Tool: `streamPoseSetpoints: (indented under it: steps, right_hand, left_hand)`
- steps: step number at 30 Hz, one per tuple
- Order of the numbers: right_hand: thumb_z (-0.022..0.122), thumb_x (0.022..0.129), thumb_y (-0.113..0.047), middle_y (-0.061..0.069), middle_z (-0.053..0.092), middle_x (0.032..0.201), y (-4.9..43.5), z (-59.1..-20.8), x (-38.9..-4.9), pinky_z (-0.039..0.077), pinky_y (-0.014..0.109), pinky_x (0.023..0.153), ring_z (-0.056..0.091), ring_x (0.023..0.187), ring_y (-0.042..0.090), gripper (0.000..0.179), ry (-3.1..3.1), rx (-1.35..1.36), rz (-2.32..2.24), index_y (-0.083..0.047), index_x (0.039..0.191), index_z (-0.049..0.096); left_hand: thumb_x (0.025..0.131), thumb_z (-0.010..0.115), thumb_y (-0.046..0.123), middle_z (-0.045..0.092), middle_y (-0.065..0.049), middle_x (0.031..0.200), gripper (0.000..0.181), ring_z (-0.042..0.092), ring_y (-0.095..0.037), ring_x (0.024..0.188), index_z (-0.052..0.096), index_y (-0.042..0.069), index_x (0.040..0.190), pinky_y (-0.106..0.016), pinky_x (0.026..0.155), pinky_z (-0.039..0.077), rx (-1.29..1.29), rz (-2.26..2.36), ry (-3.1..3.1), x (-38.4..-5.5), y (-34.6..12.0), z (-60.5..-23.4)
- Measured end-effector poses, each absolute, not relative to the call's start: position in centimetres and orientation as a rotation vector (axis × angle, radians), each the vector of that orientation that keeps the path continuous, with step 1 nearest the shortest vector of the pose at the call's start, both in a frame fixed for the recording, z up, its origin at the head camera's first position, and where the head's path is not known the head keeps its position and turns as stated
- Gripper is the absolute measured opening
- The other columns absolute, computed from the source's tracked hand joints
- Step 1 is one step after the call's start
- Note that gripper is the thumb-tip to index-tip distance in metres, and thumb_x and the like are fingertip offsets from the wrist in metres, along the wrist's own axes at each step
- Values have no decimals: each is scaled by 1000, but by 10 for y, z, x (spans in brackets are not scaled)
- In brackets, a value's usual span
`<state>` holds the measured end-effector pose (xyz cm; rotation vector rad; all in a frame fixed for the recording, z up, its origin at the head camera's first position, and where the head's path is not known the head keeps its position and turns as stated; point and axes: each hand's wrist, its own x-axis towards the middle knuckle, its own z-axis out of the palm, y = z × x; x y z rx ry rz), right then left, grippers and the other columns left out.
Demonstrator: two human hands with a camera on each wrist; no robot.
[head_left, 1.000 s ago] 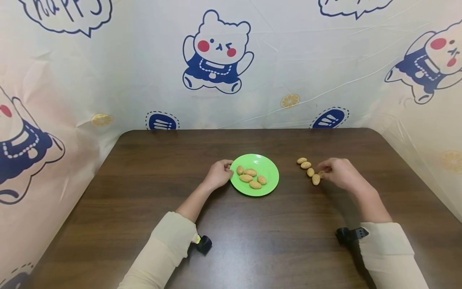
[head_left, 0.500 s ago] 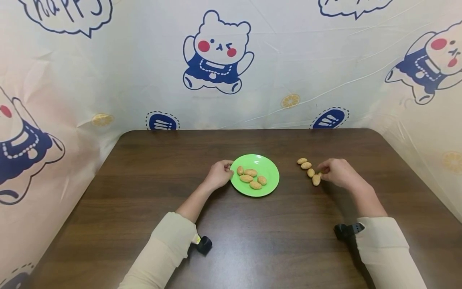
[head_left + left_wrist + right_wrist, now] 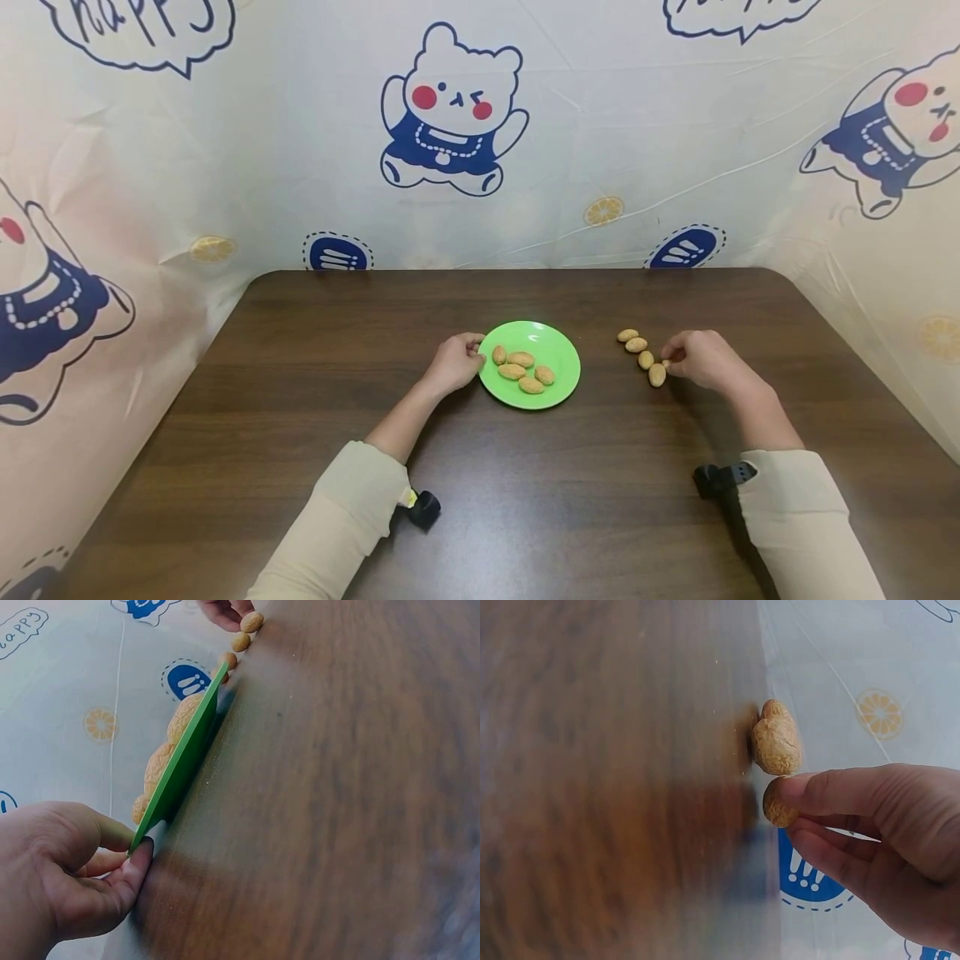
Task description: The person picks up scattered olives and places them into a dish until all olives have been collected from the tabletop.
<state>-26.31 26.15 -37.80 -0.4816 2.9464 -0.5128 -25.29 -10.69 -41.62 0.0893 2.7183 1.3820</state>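
Observation:
My left hand [image 3: 455,364] pinches the left rim of a round green plate [image 3: 558,392], thumb and fingers on the edge, as the left wrist view also shows. Several unshelled peanuts [image 3: 512,372] lie on that plate. To its right, more peanuts [image 3: 636,343] form a slanting row on the table. By the near end of this row is my right hand [image 3: 705,358]. In the right wrist view its thumb and fingertips pinch a peanut [image 3: 778,804], close beside another peanut [image 3: 776,742]. From the head view, the pinched peanut is mostly hidden by the fingers.
The dark brown wooden table [image 3: 540,500] ends at a far edge with rounded corners. Behind it hangs a pale cloth [image 3: 300,125] printed with cartoon bears and orange slices. Both wrists carry small black cameras, the right one [image 3: 716,482] close to the tabletop.
My right forearm has shifted slightly to the left and forward, while the right fingers stay at the end of the row. The left hand and the plate have not visibly moved.

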Motion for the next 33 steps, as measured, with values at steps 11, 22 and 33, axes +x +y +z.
streamPoseSetpoints:
  steps: [11, 22, 33]
  right_hand:
    - [69, 78, -4, 9, 62, 81, 258, -375, -261, 46, 42, 68, 55, 74, 24, 8, 3006, -548, -538, 1, 85, 68]
    - [68, 78, 0, 12, 63, 86, 246, -366, -257, 47, 42, 69, 57, 78, 26, 12, 3009, -602, -605, 3, 90, 68]
    - [68, 79, 0, 12, 62, 90, 228, -363, -256, 49, 40, 69, 58, 79, 24, 13, 2979, -614, -645, 2, 92, 68]
  left_hand:
    - [87, 55, 2, 54, -6, 94, 37, 48, -15, 83, 55, -3, 124, -25, 71, 41, 84, 1389, 2710, -253, -107, -416]
    - [88, 55, 1, 54, -7, 94, 36, 50, -16, 85, 55, -3, 123, -27, 73, 43, 78, 1399, 2692, -251, -107, -413]
    - [88, 55, 1, 54, -8, 96, 37, 50, -16, 86, 55, -3, 124, -27, 73, 43, 73, 1403, 2689, -252, -106, -415]
